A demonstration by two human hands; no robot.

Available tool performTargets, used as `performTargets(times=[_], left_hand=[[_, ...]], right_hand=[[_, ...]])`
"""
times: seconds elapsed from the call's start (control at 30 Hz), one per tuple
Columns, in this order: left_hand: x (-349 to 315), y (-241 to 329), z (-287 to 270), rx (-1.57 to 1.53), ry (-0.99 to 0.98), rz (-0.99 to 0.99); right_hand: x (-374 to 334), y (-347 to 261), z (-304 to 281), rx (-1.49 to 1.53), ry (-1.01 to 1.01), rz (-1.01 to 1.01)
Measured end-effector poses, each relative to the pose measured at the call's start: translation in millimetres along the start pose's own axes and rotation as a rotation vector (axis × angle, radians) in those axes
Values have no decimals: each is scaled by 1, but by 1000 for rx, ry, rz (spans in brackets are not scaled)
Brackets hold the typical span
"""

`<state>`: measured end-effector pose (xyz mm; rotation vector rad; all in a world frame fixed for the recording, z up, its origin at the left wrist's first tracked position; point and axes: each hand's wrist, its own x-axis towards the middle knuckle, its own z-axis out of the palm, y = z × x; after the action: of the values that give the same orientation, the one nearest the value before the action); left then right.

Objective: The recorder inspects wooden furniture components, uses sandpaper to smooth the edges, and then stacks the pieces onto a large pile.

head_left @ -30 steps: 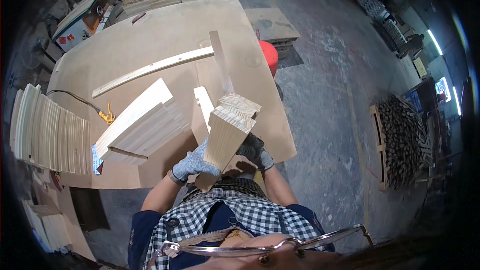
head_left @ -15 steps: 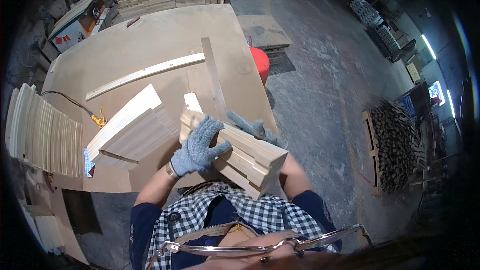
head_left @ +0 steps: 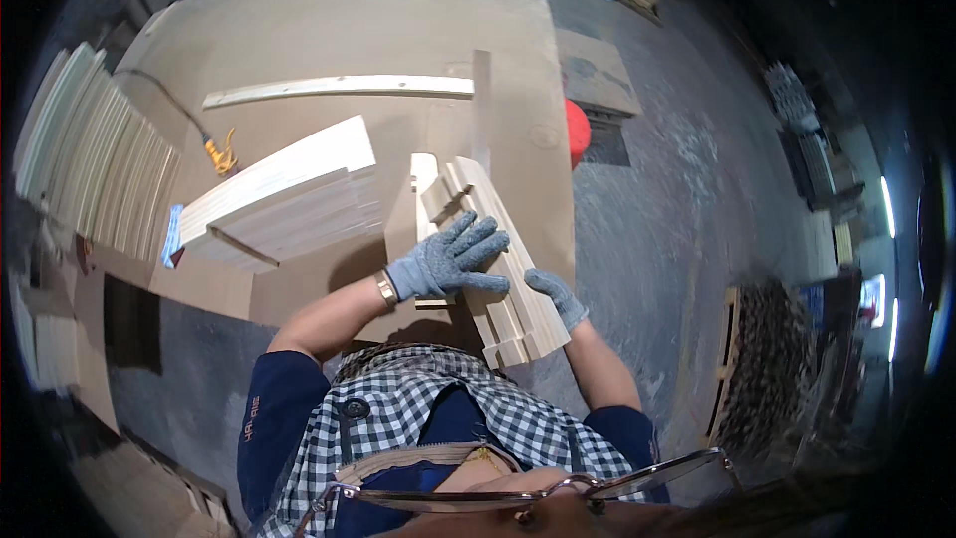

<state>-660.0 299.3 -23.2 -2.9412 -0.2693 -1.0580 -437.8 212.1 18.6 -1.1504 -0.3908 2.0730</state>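
Observation:
A bundle of pale, notched wooden boards (head_left: 518,284) lies aslant in front of me, its near end reaching past the table's front edge. My left hand (head_left: 453,259), in a grey glove, rests on top of the bundle with its fingers spread. On the right side my gloved right hand (head_left: 560,301) grips the boards' edge; its thumb shows, while the other fingers are hidden. Partly under the bundle is another pale wooden piece (head_left: 424,174). To the left stands a stack of similar notched boards (head_left: 289,204).
A long wooden strip (head_left: 339,88) and a greyish strip (head_left: 482,105) lie farther back on the table (head_left: 418,20). At left are a yellow air gun (head_left: 221,154) on a hose and a row of boards (head_left: 100,159). A red container (head_left: 578,133) stands beyond the right edge.
The bundle has turned steeper and now lies lower against the table. My left hand has spread flat across its top, and my right hand has slid toward its near end. The view has shifted.

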Motion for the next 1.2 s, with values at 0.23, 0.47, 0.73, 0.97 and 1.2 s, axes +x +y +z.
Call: performTargets(times=[0.23, 0.47, 0.73, 0.97, 1.2], left_hand=[[-29, 55, 46, -390, 107, -797], [-28, 28, 63, -1052, 432, -1388], [-38, 24, 93, -919, 406, -1425], [-34, 36, 100, -910, 425, -1447], [-39, 38, 89, -935, 336, -1489]], right_hand=[[42, 14, -27, -108, 68, -45], [82, 1, 52, -347, -46, -275], [114, 13, 29, -549, -5, -269], [106, 13, 33, -569, 77, -206], [99, 22, 32, -581, 140, -222]])
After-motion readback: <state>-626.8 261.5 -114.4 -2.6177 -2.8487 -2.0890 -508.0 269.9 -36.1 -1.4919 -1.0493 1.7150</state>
